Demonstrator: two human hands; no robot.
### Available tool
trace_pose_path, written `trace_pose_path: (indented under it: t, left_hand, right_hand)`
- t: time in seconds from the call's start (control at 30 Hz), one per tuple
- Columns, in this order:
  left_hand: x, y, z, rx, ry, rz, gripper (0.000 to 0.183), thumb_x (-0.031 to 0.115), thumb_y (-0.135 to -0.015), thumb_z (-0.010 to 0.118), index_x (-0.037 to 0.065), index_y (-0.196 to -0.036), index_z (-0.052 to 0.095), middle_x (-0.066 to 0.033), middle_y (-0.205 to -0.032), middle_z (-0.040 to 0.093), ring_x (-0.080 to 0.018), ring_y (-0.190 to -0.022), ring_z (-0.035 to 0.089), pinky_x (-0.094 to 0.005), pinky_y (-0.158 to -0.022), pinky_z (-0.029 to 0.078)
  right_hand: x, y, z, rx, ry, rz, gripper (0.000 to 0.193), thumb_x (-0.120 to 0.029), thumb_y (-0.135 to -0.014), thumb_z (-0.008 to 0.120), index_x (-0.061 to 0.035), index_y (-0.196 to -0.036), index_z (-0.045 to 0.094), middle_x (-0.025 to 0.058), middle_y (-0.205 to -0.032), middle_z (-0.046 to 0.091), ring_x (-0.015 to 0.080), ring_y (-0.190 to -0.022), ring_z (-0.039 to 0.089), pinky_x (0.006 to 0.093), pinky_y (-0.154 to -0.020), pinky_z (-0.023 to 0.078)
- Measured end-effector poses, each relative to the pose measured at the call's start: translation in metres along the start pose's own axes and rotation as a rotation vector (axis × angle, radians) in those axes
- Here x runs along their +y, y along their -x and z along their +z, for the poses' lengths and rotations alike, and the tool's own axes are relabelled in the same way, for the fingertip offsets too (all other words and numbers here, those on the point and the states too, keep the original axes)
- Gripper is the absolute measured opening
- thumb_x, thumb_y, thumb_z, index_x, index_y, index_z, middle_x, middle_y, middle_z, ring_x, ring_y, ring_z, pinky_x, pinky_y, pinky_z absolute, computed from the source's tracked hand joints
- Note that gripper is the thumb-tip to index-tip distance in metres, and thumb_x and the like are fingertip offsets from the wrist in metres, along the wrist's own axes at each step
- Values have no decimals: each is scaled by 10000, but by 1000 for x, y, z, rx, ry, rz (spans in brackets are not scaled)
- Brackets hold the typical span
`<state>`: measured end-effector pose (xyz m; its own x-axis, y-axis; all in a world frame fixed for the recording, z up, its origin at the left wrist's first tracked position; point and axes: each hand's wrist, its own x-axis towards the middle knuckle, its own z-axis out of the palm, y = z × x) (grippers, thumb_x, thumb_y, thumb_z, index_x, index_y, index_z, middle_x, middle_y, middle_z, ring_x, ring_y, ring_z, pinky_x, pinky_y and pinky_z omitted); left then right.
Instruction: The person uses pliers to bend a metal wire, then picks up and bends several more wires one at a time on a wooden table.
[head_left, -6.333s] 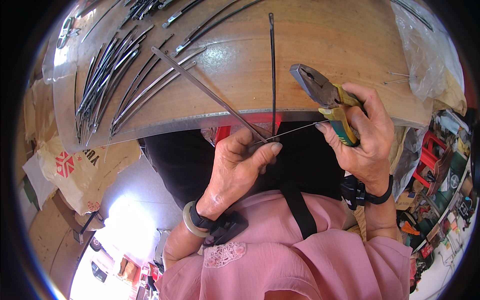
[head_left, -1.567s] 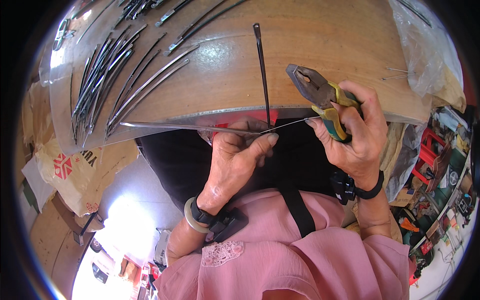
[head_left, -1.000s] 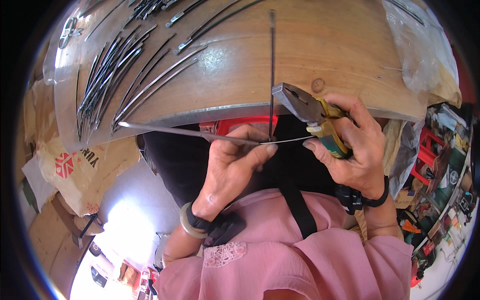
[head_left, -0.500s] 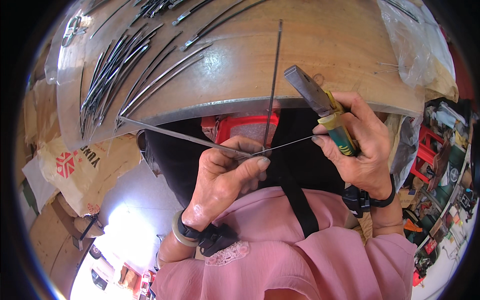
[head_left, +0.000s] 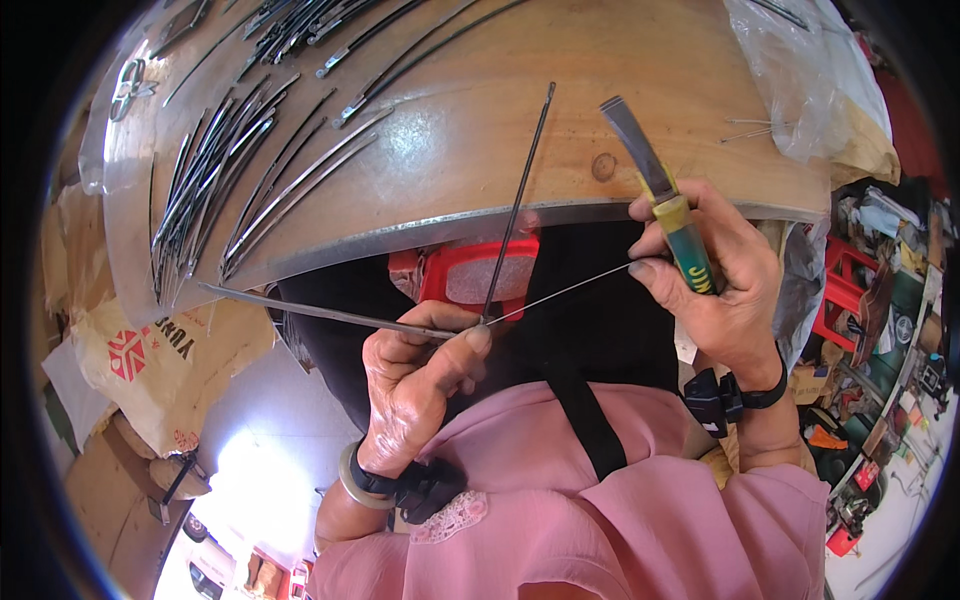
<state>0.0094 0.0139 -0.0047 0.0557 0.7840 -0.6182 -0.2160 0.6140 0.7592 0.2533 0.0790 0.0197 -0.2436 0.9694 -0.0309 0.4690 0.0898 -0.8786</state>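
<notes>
My left hand (head_left: 410, 385) is closed, its thumb and fingers pinching the spot where two slim metal ribs meet. One dark metal rib (head_left: 518, 200) rises from the pinch toward the table, and a longer grey rib (head_left: 320, 306) reaches out to the left. From the same joint a thin wire (head_left: 570, 288) runs taut to my right hand (head_left: 725, 280), whose thumb and fingertips grip its end. That hand also holds pliers (head_left: 683, 240) with green and yellow handles against the palm, jaws pointing up and away from the wire.
A wooden table (head_left: 480, 130) with a metal-trimmed edge lies ahead. On it are a pile of metal ribs (head_left: 215, 175) at left, scissors (head_left: 128, 88), loose wires (head_left: 755, 130) and a plastic bag (head_left: 790, 75) at right. A red stool (head_left: 475, 275) shows under the edge.
My left hand has moved left with the ribs, and the wire span between my hands is longer. The pliers have turned more upright. The view has shifted slightly.
</notes>
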Motion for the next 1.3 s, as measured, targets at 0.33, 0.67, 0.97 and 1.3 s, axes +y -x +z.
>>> trace_pose_path:
  t: [0.33,0.67,0.97,1.3]
  left_hand:
    - [3,1,-2,-23,-67,40,105,37,-837,643,-35,-913,654,-14,-674,603,-64,-546,520,-193,-492,375]
    - [12,-8,-13,-243,107,-127,89,49,-909,630,-35,-938,636,-47,-674,606,-76,-528,502,-198,-474,364]
    - [17,-8,-14,-399,-401,183,87,-8,-880,649,-90,-906,652,-84,-764,622,-92,-605,555,-220,-530,415]
    - [17,-8,-15,-367,-271,86,95,-36,-876,629,-108,-819,652,-90,-898,633,-111,-668,556,-245,-582,434]
  right_hand:
    - [6,2,-2,21,19,-32,183,21,-747,745,46,-904,655,63,-931,635,133,-709,618,256,-634,488]
    - [9,1,-5,56,-164,10,157,-77,-769,762,44,-815,674,107,-942,654,155,-833,613,268,-717,482]
    - [1,4,7,-52,-232,37,155,-81,-777,776,24,-841,683,107,-971,632,167,-855,604,277,-755,474]
    - [-1,0,9,-181,-176,-2,131,-74,-800,755,22,-847,680,51,-981,611,157,-840,611,265,-744,480]
